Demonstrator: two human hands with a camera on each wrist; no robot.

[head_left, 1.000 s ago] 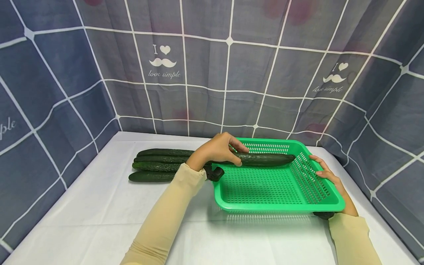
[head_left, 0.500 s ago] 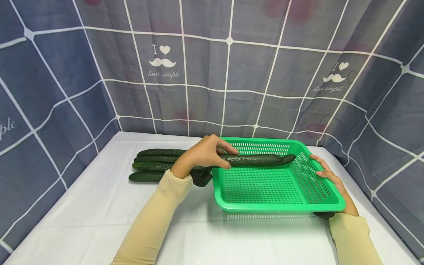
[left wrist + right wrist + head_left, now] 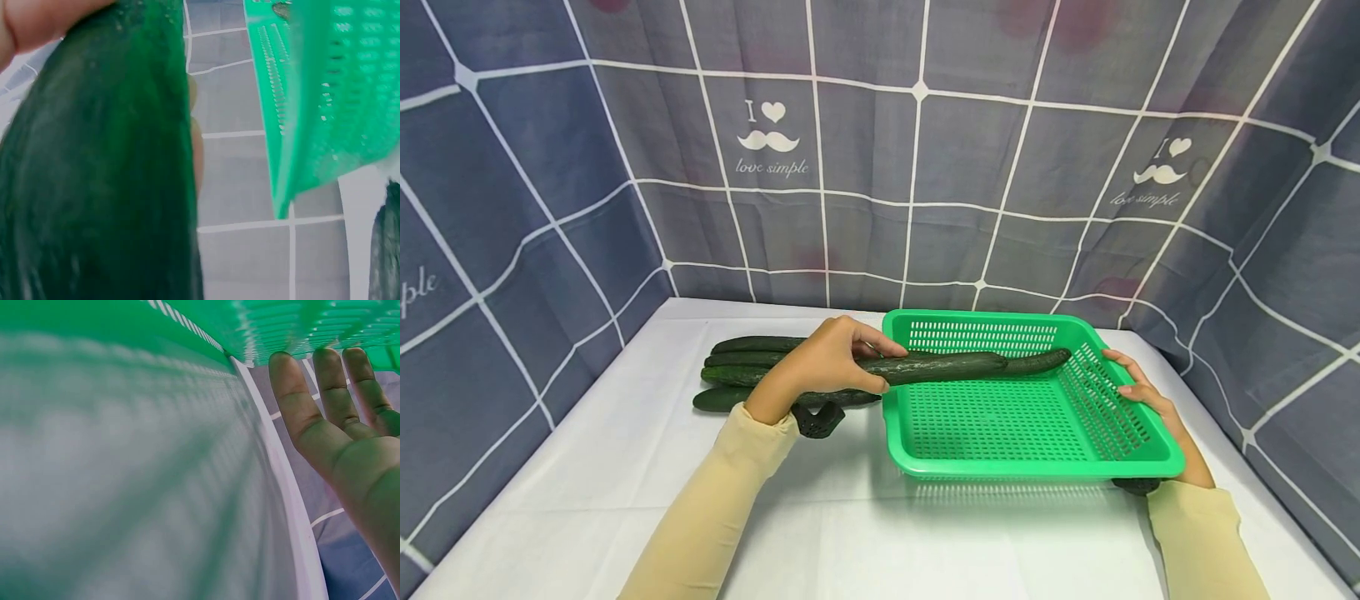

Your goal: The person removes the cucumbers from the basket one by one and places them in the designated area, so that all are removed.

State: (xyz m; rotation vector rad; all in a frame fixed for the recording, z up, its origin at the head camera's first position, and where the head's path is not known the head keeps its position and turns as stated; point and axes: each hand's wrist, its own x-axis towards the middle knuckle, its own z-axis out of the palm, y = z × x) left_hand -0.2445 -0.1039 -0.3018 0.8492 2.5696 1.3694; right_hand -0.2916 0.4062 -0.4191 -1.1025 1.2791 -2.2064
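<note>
1. Fingers of the left hand curled round a long, bumpy dark cucumber, held across the nine o'clock rim of the perforated green plastic basket.
2. Right hand rested, fingers straight, against the three o'clock rim.
3. More cucumbers lay on the white cloth at nine o'clock.

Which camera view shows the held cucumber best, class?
The head view: the whole cucumber shows, gripped by the left hand over the basket. The left wrist view shows only a blurred close-up; the right wrist view shows none of it.
</note>
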